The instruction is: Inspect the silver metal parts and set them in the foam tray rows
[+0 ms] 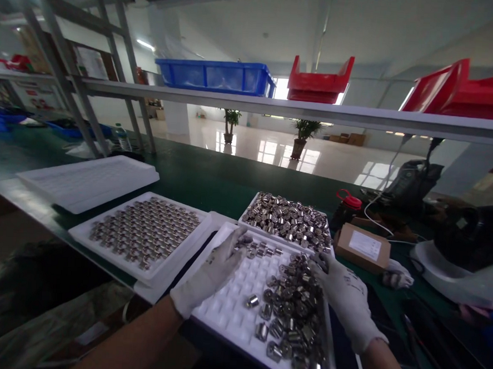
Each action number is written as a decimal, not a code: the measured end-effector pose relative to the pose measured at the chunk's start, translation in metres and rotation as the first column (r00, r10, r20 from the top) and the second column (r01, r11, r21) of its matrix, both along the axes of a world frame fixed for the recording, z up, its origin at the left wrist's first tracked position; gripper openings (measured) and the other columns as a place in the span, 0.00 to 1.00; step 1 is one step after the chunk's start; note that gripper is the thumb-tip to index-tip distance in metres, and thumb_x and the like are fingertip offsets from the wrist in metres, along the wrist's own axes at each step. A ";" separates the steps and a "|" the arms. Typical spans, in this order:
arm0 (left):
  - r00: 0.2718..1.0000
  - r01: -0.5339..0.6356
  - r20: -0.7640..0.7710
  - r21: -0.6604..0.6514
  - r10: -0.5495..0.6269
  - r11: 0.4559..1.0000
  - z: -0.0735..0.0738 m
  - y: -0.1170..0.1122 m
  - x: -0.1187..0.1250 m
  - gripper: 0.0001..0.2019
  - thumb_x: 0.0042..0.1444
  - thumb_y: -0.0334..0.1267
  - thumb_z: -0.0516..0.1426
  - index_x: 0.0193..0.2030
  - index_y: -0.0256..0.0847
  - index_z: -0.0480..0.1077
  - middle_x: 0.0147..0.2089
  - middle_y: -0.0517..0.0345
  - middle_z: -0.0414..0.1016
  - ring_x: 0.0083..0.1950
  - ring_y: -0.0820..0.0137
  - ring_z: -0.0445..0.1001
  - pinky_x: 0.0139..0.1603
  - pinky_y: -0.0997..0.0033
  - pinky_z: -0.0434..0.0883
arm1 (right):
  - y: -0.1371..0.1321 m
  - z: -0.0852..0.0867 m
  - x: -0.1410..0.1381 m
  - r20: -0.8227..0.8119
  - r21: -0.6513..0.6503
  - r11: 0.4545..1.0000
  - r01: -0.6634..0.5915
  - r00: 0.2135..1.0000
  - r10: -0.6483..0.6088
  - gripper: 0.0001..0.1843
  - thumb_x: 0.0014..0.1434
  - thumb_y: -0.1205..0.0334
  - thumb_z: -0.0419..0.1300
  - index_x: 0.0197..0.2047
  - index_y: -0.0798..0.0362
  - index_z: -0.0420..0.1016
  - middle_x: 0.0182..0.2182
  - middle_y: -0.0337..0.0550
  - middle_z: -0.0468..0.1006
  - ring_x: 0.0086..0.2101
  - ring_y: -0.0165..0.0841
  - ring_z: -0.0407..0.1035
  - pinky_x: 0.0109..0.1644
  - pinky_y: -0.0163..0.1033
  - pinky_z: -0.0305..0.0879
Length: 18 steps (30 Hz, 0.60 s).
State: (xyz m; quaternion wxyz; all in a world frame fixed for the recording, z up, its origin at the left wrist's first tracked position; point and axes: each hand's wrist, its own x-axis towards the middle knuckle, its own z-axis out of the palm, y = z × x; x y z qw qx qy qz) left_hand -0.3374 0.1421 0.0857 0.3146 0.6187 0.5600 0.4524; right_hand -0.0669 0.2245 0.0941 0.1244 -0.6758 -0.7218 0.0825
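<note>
Left white-gloved hand (214,269): over upper-left edge of white plastic pocketed tray (222,312), fingers beside short silver metal cylinders (263,250) in rows; cannot tell whether grasping. Right white-gloved hand (344,290): fingertips at loose cylinder heap (291,315), same tray; grip hidden, cannot tell. Filled white plastic tray (179,247) at left

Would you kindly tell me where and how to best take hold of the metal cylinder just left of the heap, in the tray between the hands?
Probably pinch the metal cylinder across its curved side, coming from above and the left. It appears to lie on its side, with bare white tray to its left, while the heap crowds its right.
</note>
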 end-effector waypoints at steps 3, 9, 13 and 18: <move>0.924 0.098 -0.374 0.014 -0.086 0.995 -0.008 0.020 -0.009 0.27 0.70 0.40 0.46 0.73 0.34 0.55 0.74 0.39 0.59 0.74 0.56 0.59 0.75 0.49 0.56 | 0.011 -0.007 0.007 0.012 -0.038 0.999 -0.024 1.000 0.024 0.26 0.69 0.48 0.48 0.58 0.51 0.77 0.49 0.55 0.82 0.49 0.48 0.77 0.50 0.47 0.69; 0.782 0.232 -0.584 -0.054 -0.219 0.971 -0.040 0.049 -0.001 0.28 0.63 0.30 0.48 0.70 0.29 0.60 0.75 0.35 0.56 0.77 0.48 0.51 0.76 0.40 0.46 | -0.019 -0.005 0.013 -0.006 -0.076 0.991 0.108 0.994 -0.109 0.34 0.69 0.40 0.41 0.68 0.46 0.69 0.41 0.52 0.85 0.44 0.51 0.79 0.45 0.50 0.72; 0.781 0.224 -0.586 -0.058 -0.215 0.973 -0.049 0.060 0.009 0.29 0.62 0.24 0.45 0.70 0.30 0.60 0.74 0.33 0.57 0.76 0.47 0.53 0.74 0.36 0.46 | -0.063 -0.019 0.002 -0.156 0.025 0.995 0.098 0.983 -0.093 0.34 0.67 0.35 0.45 0.63 0.42 0.75 0.37 0.48 0.86 0.40 0.51 0.81 0.41 0.51 0.75; 0.859 0.247 -0.454 -0.038 -0.237 0.968 -0.041 0.060 0.007 0.25 0.61 0.28 0.47 0.65 0.32 0.67 0.71 0.36 0.63 0.74 0.47 0.57 0.74 0.39 0.48 | -0.092 -0.044 -0.007 -0.357 0.138 0.990 -0.025 0.931 0.073 0.30 0.67 0.37 0.49 0.58 0.45 0.79 0.45 0.44 0.85 0.43 0.44 0.81 0.42 0.43 0.80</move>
